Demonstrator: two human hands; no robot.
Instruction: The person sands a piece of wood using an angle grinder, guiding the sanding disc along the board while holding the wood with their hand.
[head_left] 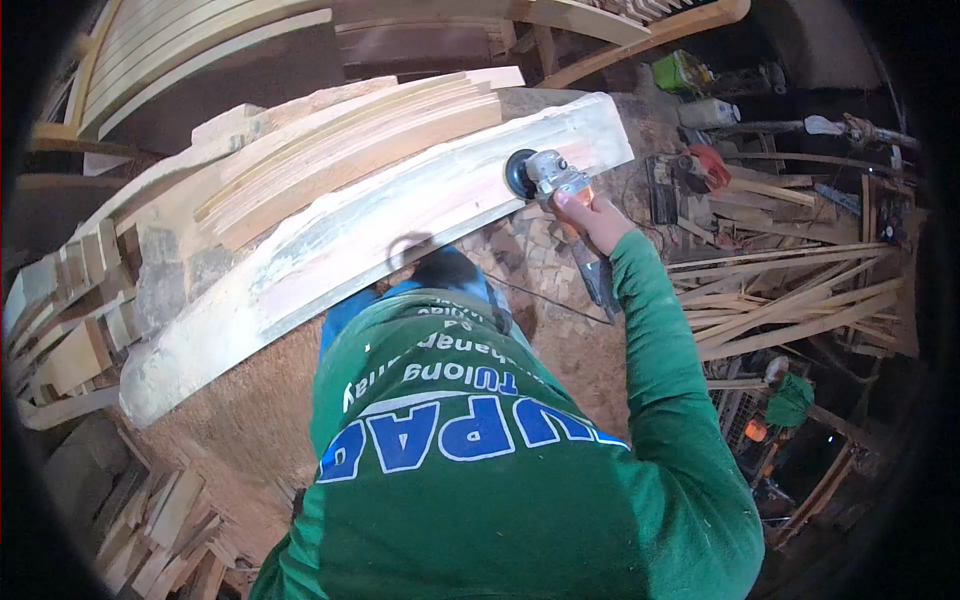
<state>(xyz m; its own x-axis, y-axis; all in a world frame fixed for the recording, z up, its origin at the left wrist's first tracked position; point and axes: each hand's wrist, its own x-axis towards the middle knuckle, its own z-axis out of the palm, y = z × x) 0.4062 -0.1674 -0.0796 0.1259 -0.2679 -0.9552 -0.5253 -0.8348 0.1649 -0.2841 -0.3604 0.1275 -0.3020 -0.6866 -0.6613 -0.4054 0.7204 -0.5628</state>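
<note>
My right hand (600, 222) is closed around the body of an angle grinder (556, 172) with an orange and grey housing. Its round dark disc (519, 174) is at the right part of a long, pale, dust-covered plank (330, 250); whether the disc presses on the wood I cannot tell. The grinder's dark rear end points down toward the floor, with a cord trailing from it. My left hand is out of sight; only part of the left green sleeve shows low in the view.
Thin wooden strips (350, 150) are stacked behind the plank. Long slats (790, 300) lie in a heap at the right. Offcuts (170, 520) lie at lower left, and wood scraps (540, 250) cover the floor by the grinder. A slatted wooden frame (200, 50) stands at the back.
</note>
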